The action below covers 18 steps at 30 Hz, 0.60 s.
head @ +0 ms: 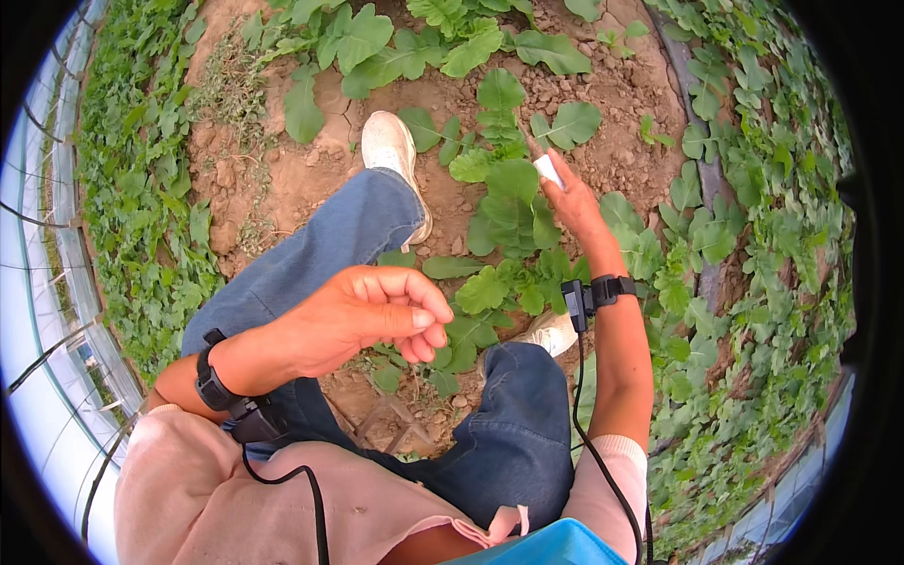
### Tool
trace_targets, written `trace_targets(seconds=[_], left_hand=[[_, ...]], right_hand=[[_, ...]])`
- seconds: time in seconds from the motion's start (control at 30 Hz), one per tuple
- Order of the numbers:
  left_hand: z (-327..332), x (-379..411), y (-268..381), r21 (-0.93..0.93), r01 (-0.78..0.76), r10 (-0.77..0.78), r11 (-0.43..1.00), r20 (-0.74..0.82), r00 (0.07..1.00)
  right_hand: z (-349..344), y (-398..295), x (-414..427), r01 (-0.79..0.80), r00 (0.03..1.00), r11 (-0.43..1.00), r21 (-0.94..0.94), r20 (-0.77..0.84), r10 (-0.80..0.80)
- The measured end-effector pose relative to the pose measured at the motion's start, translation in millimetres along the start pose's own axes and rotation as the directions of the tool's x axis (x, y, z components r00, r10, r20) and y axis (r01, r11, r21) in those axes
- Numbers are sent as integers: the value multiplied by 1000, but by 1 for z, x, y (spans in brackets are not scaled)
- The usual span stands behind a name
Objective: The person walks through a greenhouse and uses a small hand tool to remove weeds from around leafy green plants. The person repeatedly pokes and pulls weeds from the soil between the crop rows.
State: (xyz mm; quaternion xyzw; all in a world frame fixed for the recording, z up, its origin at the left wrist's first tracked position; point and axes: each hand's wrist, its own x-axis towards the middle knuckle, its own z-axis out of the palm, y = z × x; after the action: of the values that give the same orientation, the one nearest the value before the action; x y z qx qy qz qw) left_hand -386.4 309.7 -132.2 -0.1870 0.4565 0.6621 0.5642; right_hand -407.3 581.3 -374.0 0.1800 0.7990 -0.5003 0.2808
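Observation:
My right hand (571, 199) grips the white handle (548, 171) of a small hand tool. Its narrow brown, soil-coloured blade (531, 140) points away from me among the leaves; its tip is hard to make out. Right beside that hand grows a leafy green plant (512, 191) with lobed, radish-like leaves. My left hand (374, 318) hovers over the plants near my knee, fingers loosely curled and thumb against them, with nothing visible inside. Below it, more lobed leaves (470, 342) spread between my shoes.
Dry, cracked soil (311, 176) lies around my left shoe (388, 145). Wilted weeds (229, 92) are scattered at the left. Dark plastic strip (708, 183) runs along the right, beside dense greenery (777, 282). A low metal frame (395, 420) shows beneath me. Black cables (583, 395) hang from both wrist devices.

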Motion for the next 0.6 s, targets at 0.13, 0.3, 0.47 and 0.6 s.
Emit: trace_targets(seconds=[0.13, 0.3, 0.47, 0.6], left_hand=[[-2, -1, 2, -7, -18, 18, 1000, -14, 1000], [-2, -1, 0, -18, -13, 13, 1000, -4, 1000], [0, 0, 1, -5, -2, 2, 1000, 4, 1000], [-3, -3, -2, -8, -17, 17, 1000, 11, 1000]], right_hand=[[-11, 20, -8, 32, 998, 999, -4, 61, -32], [-21, 18, -15, 48, 999, 999, 0, 14, -48], [-16, 52, -24, 154, 979, 988, -32, -133, -157], [-25, 50, -54, -25, 999, 994, 110, -19, 27]])
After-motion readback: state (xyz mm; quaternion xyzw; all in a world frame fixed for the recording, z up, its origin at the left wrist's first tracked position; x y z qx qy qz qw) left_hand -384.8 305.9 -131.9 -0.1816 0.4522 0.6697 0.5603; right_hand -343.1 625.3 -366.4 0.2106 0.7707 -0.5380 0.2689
